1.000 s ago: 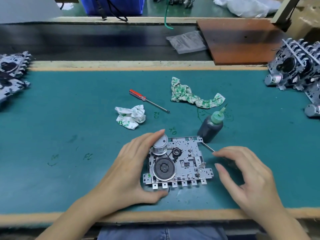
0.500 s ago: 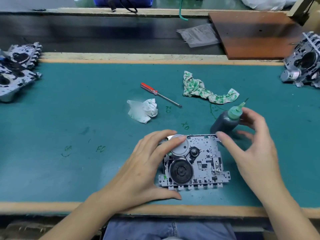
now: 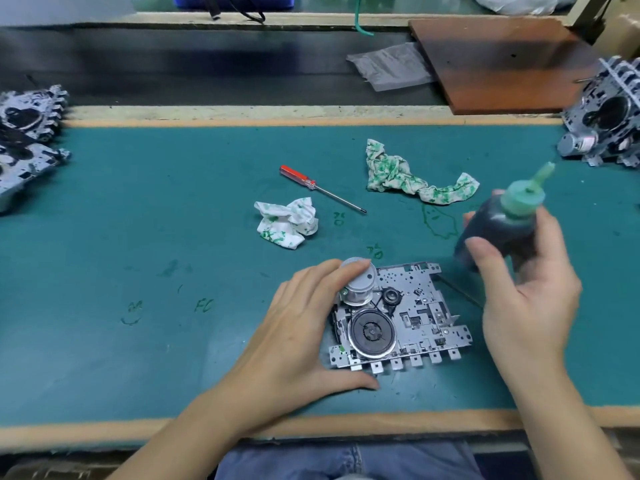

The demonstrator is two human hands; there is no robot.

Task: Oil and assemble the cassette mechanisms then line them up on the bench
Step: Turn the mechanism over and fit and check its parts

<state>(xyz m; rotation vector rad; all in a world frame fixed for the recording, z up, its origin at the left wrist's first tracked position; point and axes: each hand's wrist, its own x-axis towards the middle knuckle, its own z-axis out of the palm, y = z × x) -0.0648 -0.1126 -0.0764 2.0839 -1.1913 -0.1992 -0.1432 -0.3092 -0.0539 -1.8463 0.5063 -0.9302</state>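
Observation:
A silver cassette mechanism with a black flywheel and a round motor lies flat on the green bench mat near the front edge. My left hand holds it by its left side, fingers over the motor and thumb at the front edge. My right hand grips a dark oil bottle with a green nozzle, lifted off the mat to the right of and above the mechanism, its tip pointing up and to the right.
A red-handled screwdriver and two crumpled stained rags lie behind the mechanism. More mechanisms sit stacked at the left edge and at the right edge. A brown board rests on the belt beyond.
My right hand left the thin tool beside the mechanism, reached back to the oil bottle, closed round it and lifted it off the mat. My left hand stayed on the mechanism.

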